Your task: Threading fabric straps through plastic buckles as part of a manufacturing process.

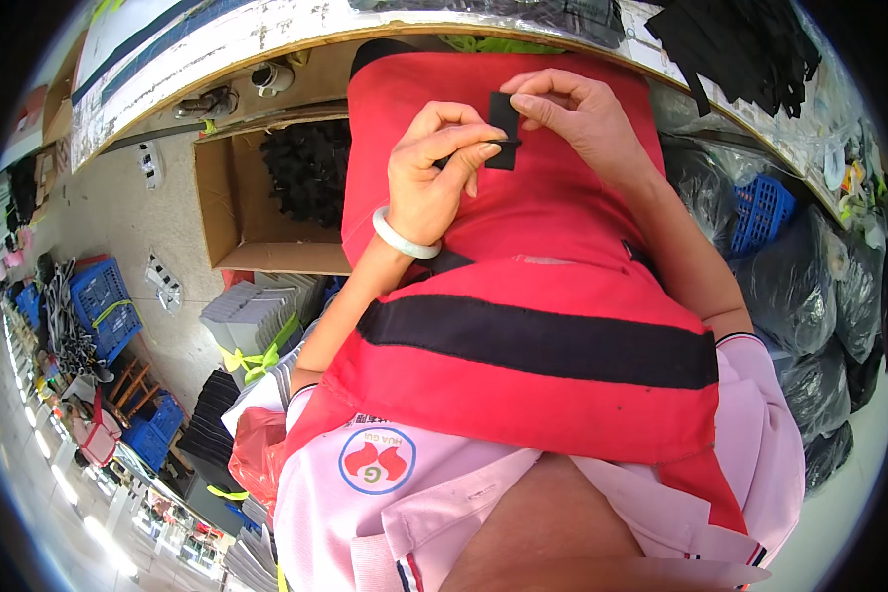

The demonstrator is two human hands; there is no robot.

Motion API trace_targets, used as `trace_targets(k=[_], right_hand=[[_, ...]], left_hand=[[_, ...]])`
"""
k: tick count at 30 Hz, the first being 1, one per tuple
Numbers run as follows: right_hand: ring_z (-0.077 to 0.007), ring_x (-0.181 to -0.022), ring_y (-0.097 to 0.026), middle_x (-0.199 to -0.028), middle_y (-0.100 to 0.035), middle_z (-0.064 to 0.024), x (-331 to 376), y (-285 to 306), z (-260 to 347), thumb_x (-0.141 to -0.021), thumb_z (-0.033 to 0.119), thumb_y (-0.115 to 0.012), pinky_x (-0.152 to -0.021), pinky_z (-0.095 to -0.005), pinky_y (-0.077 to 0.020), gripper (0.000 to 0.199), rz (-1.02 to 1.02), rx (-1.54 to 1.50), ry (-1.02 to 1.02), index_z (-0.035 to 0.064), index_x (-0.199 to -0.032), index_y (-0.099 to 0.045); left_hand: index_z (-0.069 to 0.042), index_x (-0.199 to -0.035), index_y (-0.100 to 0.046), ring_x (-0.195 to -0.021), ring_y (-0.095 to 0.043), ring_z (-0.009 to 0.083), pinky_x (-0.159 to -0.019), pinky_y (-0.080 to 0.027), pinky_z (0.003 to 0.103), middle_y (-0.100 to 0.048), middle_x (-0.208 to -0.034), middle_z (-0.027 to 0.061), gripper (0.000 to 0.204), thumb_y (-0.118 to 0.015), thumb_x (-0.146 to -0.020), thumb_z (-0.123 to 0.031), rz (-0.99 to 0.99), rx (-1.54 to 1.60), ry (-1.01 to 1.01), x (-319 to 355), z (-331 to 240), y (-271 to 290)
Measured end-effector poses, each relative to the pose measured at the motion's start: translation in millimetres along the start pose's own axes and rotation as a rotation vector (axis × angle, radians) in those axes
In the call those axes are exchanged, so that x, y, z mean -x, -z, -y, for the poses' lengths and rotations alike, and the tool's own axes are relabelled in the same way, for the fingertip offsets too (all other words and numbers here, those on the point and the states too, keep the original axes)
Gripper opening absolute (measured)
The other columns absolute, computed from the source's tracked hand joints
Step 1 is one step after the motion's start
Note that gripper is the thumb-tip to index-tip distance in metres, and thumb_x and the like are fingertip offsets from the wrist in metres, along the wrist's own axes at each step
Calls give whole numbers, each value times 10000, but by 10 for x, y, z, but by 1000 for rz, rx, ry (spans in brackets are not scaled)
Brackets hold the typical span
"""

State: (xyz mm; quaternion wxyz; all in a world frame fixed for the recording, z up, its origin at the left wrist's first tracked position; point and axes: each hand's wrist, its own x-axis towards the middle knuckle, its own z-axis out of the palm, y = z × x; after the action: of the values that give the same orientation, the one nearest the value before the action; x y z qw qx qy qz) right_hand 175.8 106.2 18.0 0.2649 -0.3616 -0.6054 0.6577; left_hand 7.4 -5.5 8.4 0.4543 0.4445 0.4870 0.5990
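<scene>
A small black strip (502, 116), apparently fabric, is held upright over the red apron (543, 217) on my lap. My left hand (432, 163), with a pale bangle (405, 237) at the wrist, pinches its lower part between thumb and fingers. A second thin dark piece seems to pass crosswise through that pinch, but the fingers cover most of it. At the strip's upper right edge, my right hand (582, 116) closes thumb and fingertips on it.
Black pieces (740, 49) lie heaped on the worn table (385, 24) ahead. Below its edge, at left, an open cardboard box (222, 197) holds black pieces. Grey bundles (252, 318) stand beside me. Filled plastic bags (789, 281) and a blue crate (760, 212) crowd the right.
</scene>
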Motion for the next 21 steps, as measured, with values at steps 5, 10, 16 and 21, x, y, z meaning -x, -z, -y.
trace_targets(k=[5, 10, 16, 21], right_hand=[[-80, -796, -613, -869, -642, -29, 23, -34, 58, -899, 117, -658, -706, -227, -519, 128, 38, -78, -77, 13, -951, -606], [-104, -742, -626, -834, -638, -55, 3, -187, -152, -880, 92, -659, -667, -234, -518, 139, 33, -156, -117, 24, -942, -554], [-94, -776, -602, -863, -640, -47, 53, 67, 78, -876, 113, -655, -698, -247, -492, 168, 84, 362, 102, 29, -1015, -616], [-263, -786, -619, -879, -640, -91, -182, 1211, 98, -843, 152, -646, -725, -339, -494, 129, -569, 865, 390, 66, -939, -655]], left_hand=[[16, -957, -701, -583, -542, 61, -476, -422, 184, -569, -991, 64, 146, -619, -853, 78, 8, 24, 42, 48, -21, 12], [12, -949, -697, -704, -606, 118, -620, -478, 228, -621, -943, 61, 141, -611, -852, 67, 119, -396, -137, 129, -331, 209], [22, -1062, -677, -792, -646, 145, -673, -510, 238, -645, -964, 90, 190, -573, -903, 19, -273, -417, 516, 519, -641, 1275], [-8, -1258, -549, -948, -650, 199, -701, -548, 264, -615, -1173, 135, 305, -534, -967, -100, -810, 209, 365, 973, 6, 2148]])
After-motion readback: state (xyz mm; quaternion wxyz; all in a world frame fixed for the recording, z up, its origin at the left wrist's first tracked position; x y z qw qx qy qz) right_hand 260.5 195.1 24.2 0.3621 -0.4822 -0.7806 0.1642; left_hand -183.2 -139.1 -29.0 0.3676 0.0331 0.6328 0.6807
